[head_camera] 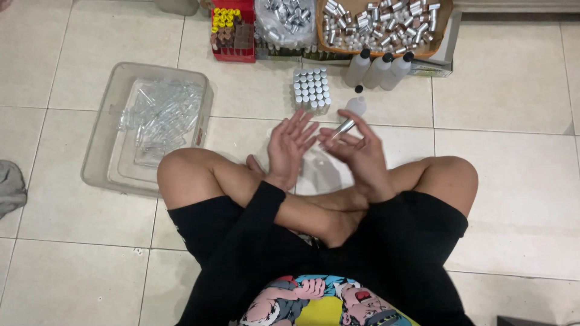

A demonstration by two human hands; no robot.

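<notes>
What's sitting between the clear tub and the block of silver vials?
In the head view, only bare floor tile lies between the clear tub and the vial block.

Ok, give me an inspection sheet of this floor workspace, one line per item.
Surface: pale tiled floor; person sits cross-legged on it.
Job's things: small silver vial pinched in the right hand; block of capped vials stands just ahead.
Clutter: clear tub of clear tubes at left; three white bottles; red rack; brown tray of silver vials; grey cloth at far left.
Grippers: left hand open, fingers spread, holding nothing; right hand's fingers closed on the vial.
Cables: nothing seen.
Surroundings: nothing seen beyond the floor.
</notes>
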